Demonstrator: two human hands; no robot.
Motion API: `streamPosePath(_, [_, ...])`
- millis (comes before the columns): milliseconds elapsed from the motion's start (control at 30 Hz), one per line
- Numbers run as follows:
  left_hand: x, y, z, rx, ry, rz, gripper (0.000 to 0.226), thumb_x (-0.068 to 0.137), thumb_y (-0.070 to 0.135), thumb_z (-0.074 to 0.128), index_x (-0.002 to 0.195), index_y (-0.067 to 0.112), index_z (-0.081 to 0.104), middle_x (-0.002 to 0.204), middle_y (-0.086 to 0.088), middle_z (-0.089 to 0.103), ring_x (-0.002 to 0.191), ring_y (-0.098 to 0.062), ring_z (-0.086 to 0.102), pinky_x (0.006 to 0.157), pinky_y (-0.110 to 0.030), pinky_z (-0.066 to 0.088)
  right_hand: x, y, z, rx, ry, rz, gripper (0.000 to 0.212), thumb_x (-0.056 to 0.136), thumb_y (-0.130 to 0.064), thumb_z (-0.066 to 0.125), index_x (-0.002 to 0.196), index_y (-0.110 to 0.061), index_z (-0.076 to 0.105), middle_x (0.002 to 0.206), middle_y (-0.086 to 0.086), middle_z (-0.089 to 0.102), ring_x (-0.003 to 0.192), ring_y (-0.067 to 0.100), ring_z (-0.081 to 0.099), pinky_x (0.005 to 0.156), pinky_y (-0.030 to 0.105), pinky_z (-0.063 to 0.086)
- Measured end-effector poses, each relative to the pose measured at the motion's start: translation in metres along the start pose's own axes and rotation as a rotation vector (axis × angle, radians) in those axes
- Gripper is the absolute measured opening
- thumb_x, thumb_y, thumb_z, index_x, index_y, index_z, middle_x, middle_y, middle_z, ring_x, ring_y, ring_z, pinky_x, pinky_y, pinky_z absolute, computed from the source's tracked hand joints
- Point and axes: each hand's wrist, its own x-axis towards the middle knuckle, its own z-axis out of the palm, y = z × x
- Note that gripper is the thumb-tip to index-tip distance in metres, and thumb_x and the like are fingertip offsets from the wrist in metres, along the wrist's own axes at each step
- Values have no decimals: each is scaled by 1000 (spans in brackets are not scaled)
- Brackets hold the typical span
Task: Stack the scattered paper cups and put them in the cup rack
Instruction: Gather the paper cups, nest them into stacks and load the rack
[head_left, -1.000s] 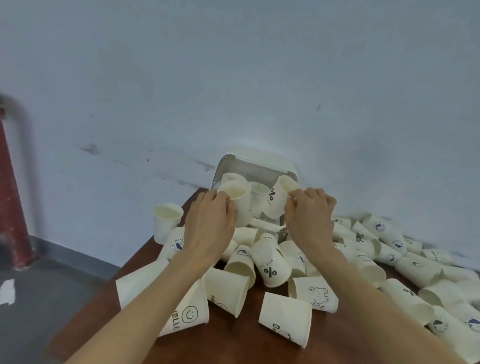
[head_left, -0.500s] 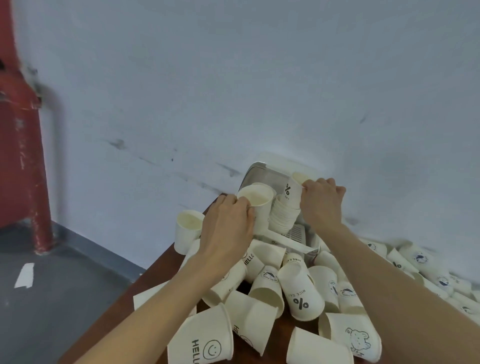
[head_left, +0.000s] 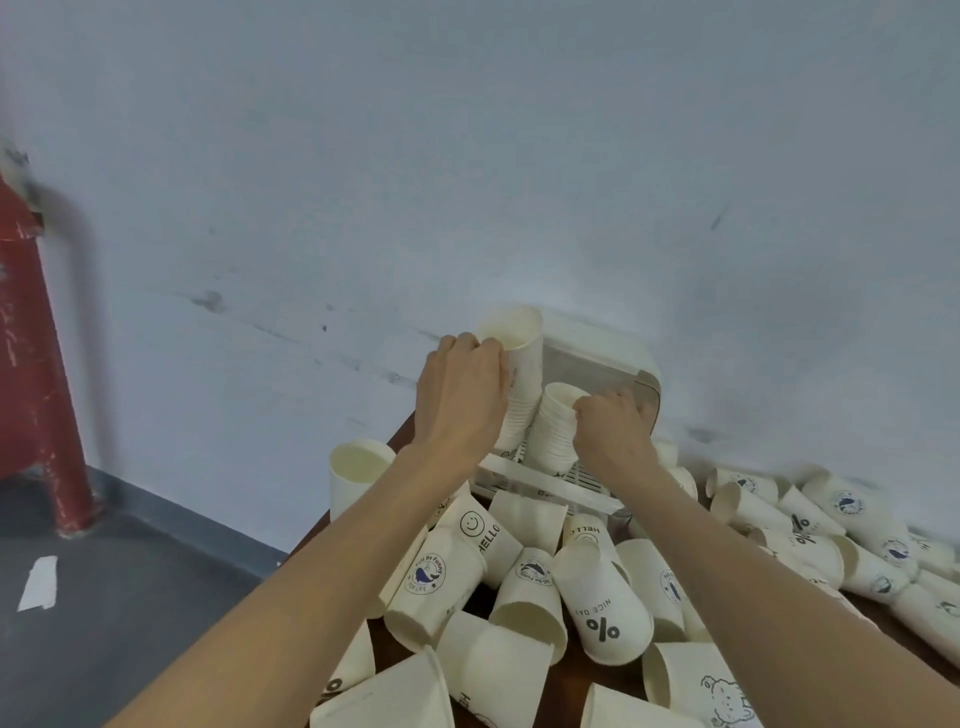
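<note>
The cup rack (head_left: 592, 364), a white box with a grey inside, stands at the table's far edge against the wall. Two stacks of cream paper cups lean in it. My left hand (head_left: 460, 395) grips the taller left stack (head_left: 522, 364) near its top. My right hand (head_left: 613, 423) grips the shorter right stack (head_left: 553, 426) at its rim. Several loose paper cups (head_left: 602, 608) with printed logos lie scattered on the brown table in front of the rack and under my forearms.
One cup (head_left: 358, 475) stands upright at the table's left corner. More fallen cups (head_left: 852, 525) pile along the wall at the right. A red post (head_left: 31, 364) stands on the grey floor (head_left: 104, 597) at the left, beyond the table edge.
Both hands have carried their cups onto the stacks in the rack. The left stack now stands taller, and my right hand has dropped lower onto the right stack. The view shifted.
</note>
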Motion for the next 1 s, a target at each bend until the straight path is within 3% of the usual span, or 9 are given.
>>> streamPosePath(67, [12,0,9,-7,4,16,27,101,17,39,92,10,63,85,-5,52,83,-21,38,68,-28,25,-2,-1,2,-32,-10,-9,22,81,3,44,81,-12,59,94,7,58,101,27,45,82,39,31])
streamPosePath(267, [30,-1,40,39,-78,100,22,98,10,41,90,7,61,98,-12,59,90,-28,48,70,-29,27,-6,-6,-2,-36,-61,1,21,82,-3,43,91,-10,61,103,10,56,107,29,43,88,41,33])
streamPosePath(433, [32,-7,49,181,-193,132,25,100,13,39,109,8,63,112,-11,60,99,-28,54,72,-31,36,-14,-11,-13,9,-105,5,25,80,-3,43,101,-11,53,107,12,55,107,31,41,91,42,35])
streamPosePath(533, [33,-8,47,270,-264,172,26,98,12,40,114,10,61,114,-11,59,103,-29,54,72,-31,33,-24,-14,-20,26,-91,47,32,81,-4,44,111,-11,50,110,12,56,108,31,42,90,41,35])
streamPosePath(800, [38,-5,50,360,-357,234,29,94,5,40,115,9,59,117,-12,58,109,-30,50,74,-32,31,-38,-4,-32,77,-44,122,16,82,-10,48,97,-14,53,98,10,58,102,32,44,80,40,31])
streamPosePath(1000, [38,-1,52,454,-495,217,29,82,-6,49,102,11,61,106,-11,63,99,-29,56,70,-33,39,-48,6,-36,123,-48,66,27,82,-5,46,107,-12,53,105,12,58,107,32,44,86,42,34])
